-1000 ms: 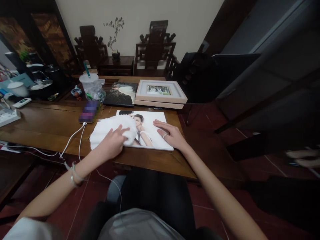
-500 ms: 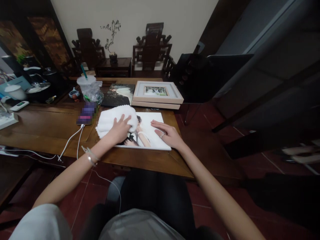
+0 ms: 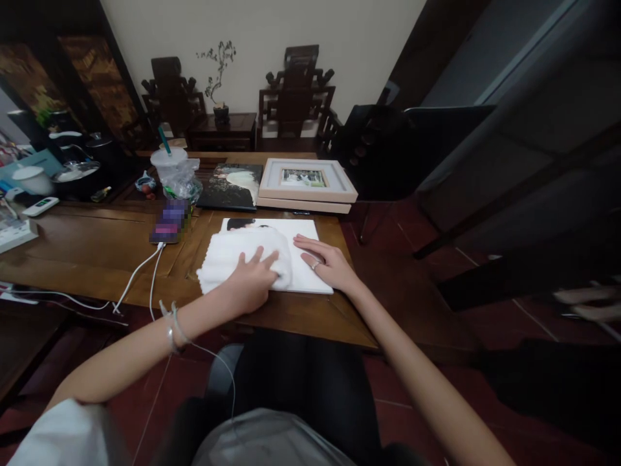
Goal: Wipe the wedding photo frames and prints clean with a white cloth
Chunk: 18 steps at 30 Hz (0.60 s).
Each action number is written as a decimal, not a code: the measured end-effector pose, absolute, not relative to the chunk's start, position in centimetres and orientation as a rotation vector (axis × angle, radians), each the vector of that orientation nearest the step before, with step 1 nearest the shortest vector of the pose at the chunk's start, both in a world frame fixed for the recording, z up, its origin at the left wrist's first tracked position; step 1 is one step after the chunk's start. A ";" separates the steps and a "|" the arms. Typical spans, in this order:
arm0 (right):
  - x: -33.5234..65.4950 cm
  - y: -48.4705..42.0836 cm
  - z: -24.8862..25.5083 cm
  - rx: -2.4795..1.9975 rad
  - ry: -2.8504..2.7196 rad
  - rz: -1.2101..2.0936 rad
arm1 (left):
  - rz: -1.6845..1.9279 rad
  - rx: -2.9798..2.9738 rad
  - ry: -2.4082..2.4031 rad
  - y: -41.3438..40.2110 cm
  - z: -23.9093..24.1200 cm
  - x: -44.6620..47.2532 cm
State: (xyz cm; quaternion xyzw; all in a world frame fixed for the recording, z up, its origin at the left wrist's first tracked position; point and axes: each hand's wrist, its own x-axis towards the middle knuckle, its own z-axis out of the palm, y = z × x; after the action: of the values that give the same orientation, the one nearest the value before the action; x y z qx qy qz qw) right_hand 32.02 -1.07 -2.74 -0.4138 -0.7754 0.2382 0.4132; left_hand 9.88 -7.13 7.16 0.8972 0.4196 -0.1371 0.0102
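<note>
A folded white towel (image 3: 245, 259) lies over the left and middle of a white photo panel (image 3: 310, 281). My left hand (image 3: 257, 275) grips the towel from above near its right end, fingers parted on the cloth. Dark hair of the printed figure (image 3: 237, 224) shows past the towel's far edge; the rest of the print is mostly covered. My right hand (image 3: 327, 262), with a ring on it, rests open and flat on the right part of the panel.
Behind the panel lie a dark photo album (image 3: 230, 186) and stacked pale frames (image 3: 308, 181). Left of it are a phone (image 3: 169, 220) with white cables (image 3: 138, 265), a plastic-wrapped cup (image 3: 169, 162) and tea ware (image 3: 32, 178). The wooden table's (image 3: 339, 317) edge is near my legs.
My left hand has slid the towel toward me and slightly right, over the printed figure. The panel's far left part now shows. My right hand stays in place.
</note>
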 end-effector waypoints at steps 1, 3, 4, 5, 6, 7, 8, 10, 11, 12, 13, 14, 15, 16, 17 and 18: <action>32.0 -1.1 -2.7 -1.042 -1.947 0.606 | -0.416 2.795 1.321 -5.7 7.0 10.2; 32.0 -1.1 -2.6 -1.048 -1.941 0.619 | -0.328 2.821 1.352 -2.8 6.4 10.8; 32.0 -1.1 -2.5 -1.051 -1.938 0.624 | -0.288 2.830 1.367 -1.6 6.0 11.0; 32.0 -1.1 -2.5 -1.053 -1.935 0.628 | -0.242 2.839 1.391 -0.5 5.7 11.2; 32.0 -1.1 -2.5 -1.055 -1.934 0.631 | -0.206 2.843 1.413 0.4 5.4 11.3; 32.0 -1.1 -2.4 -1.057 -1.934 0.635 | -0.180 2.840 1.434 1.2 5.1 11.4; 32.0 -1.1 -2.4 -1.058 -1.934 0.638 | -0.154 2.837 1.453 1.7 4.9 11.5; 32.1 -1.1 -2.5 -1.062 -1.934 0.643 | -0.118 2.825 1.475 2.3 4.5 11.7; 32.1 -1.1 -2.5 -1.065 -1.934 0.644 | -0.111 2.818 1.480 2.3 4.4 11.8; 32.1 -1.1 -2.5 -1.066 -1.931 0.642 | -0.109 2.813 1.484 2.0 4.3 11.9; 32.1 -1.0 -2.6 -1.067 -1.929 0.638 | -0.112 2.816 1.483 1.6 4.3 12.1; 32.1 -1.0 -2.6 -1.071 -1.928 0.634 | -0.123 2.821 1.479 0.8 4.2 12.3; 32.1 -1.0 -2.6 -1.077 -1.927 0.628 | -0.145 2.825 1.471 -0.2 4.3 12.4; 32.1 -1.0 -2.7 -1.086 -1.927 0.622 | -0.169 2.828 1.463 -1.4 4.3 12.6; 32.1 -1.0 -2.7 -1.094 -1.929 0.616 | -0.188 2.835 1.454 -2.9 4.4 12.7; 32.1 -1.0 -2.7 -1.098 -1.931 0.610 | -0.222 2.832 1.445 -4.5 4.6 12.7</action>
State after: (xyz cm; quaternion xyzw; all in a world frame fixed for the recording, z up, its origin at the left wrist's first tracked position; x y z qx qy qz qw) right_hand 32.07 -0.99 -2.73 -0.4356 -0.7657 0.2420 0.4068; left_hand 12.68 -4.46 4.55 0.8884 0.4532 -0.0695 -0.0227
